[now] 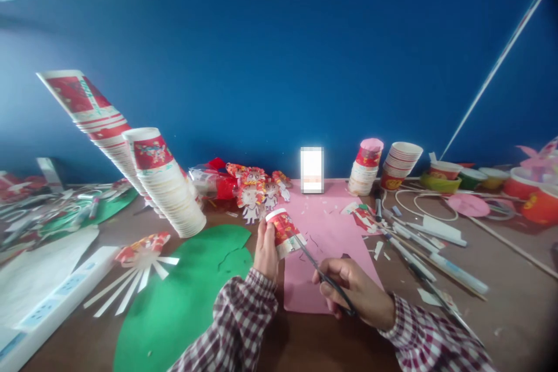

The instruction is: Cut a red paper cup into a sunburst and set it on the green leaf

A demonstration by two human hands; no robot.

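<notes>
In the head view, my left hand (267, 250) is closed around a red and white paper cup (283, 229), held tilted over a pink paper sheet (322, 288). My right hand (355, 290) grips a pair of dark scissors (333, 285) by the handles. Their blades reach the cup's lower right edge; whether they have cut into it I cannot tell. A green paper piece (174, 296) lies left of my left hand. Beyond the cup stand several paper figures (250, 195) with red and orange trim.
Tall stacks of paper cups (163, 180) lean at the left, near a cup cut into strips (142, 256) and a white power strip (70, 285). Shorter cup stacks (401, 165) stand at the back right. Pens and brushes (457, 273) lie at the right. A blue partition (261, 70) closes the back.
</notes>
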